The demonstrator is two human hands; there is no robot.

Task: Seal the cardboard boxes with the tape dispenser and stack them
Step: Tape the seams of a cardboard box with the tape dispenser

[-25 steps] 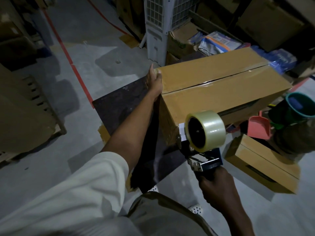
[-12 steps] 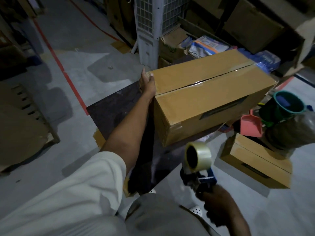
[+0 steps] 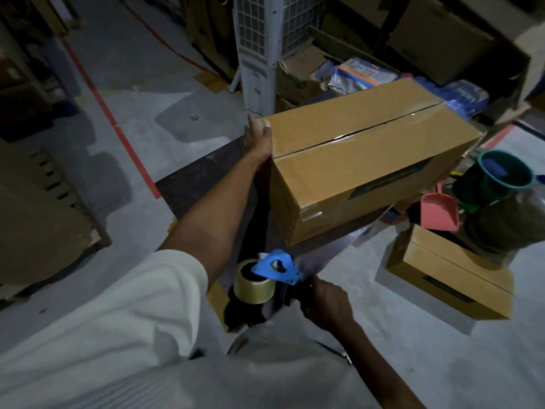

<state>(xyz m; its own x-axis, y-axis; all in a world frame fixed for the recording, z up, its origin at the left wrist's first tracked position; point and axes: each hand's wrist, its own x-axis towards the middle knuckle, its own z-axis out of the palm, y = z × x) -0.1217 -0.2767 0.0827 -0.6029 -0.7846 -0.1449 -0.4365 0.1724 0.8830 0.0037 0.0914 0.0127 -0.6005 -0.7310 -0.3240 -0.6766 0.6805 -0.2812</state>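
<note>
At mid-frame my left hand (image 3: 258, 137) lies flat against the left end of the big cardboard box (image 3: 368, 160), fingers straight and together, thumb tip on its top corner. The box sits on a dark board (image 3: 206, 178). Low in the frame, my right hand (image 3: 327, 305) curls tight round the handle of the tape dispenser (image 3: 275, 268), apart from the box. A smaller box (image 3: 451, 276) lies at lower right.

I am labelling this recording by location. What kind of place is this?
Probably a warehouse or storeroom: a bare concrete floor with a red marking line, cardboard boxes piled at the back, and a large cardboard box near a tape dispenser.
</note>
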